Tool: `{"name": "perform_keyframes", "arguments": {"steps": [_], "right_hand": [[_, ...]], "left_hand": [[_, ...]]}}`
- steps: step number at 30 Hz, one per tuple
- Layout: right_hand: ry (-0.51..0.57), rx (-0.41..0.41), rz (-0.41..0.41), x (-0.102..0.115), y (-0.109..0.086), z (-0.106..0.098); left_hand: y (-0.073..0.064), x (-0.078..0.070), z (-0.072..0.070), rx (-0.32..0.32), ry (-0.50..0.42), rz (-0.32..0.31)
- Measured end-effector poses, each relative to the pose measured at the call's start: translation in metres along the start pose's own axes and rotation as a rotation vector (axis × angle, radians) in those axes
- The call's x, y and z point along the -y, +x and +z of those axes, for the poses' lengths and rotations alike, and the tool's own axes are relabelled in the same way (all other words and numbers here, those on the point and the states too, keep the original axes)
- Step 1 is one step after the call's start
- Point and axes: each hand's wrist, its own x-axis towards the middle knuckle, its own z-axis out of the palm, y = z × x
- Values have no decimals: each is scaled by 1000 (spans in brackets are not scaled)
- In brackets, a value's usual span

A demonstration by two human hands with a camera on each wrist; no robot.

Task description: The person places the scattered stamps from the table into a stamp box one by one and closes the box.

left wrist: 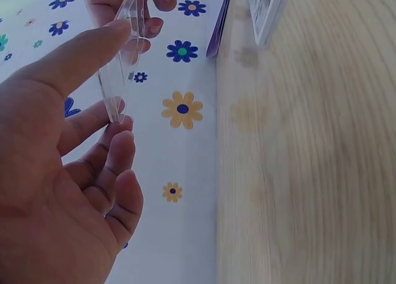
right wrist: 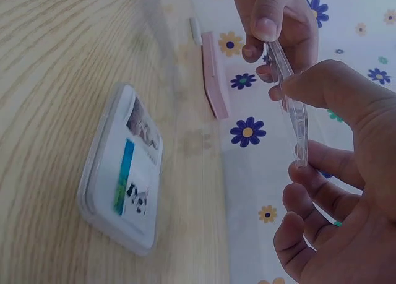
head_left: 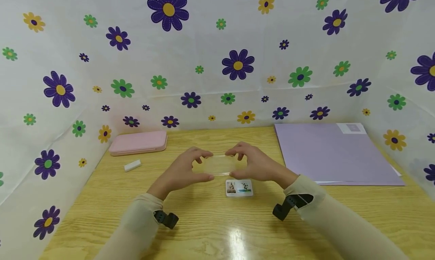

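Observation:
Between my two hands is a thin, clear plastic case (head_left: 220, 165), raised above the table. My left hand (head_left: 186, 165) pinches its left end, thumb on the near edge and fingertips on the far edge. At the opposite end my right hand (head_left: 255, 162) pinches it the same way. Seen edge-on in the right wrist view, the clear case (right wrist: 296, 120) looks flat and see-through. Below and just nearer than the right hand, a small white box (head_left: 239, 188) lies on the table, with a statue picture and a panda picture on top.
A pink case (head_left: 138, 142) lies at the back left, with a white eraser-like block (head_left: 132, 165) in front of it. Large purple folders or sheets (head_left: 326, 154) cover the right side of the wooden table (head_left: 190, 230). Flower-printed cloth (head_left: 210, 37) surrounds the back and sides.

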Motion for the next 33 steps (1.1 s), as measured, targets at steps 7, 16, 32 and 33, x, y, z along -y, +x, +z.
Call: {"name": "perform_keyframes", "arguments": {"steps": [7, 16, 32, 33], "right_hand": [[-11, -1, 18, -8, -15, -4], [-20, 8, 27, -23, -31, -2], [-1, 59, 56, -40, -45, 4], [-1, 61, 57, -41, -45, 5]], "left_hand": [[5, -6, 15, 19, -38, -16], [9, -14, 38, 57, -63, -62], [14, -19, 58, 130, -69, -53], [15, -19, 59, 133, -61, -54]]}}
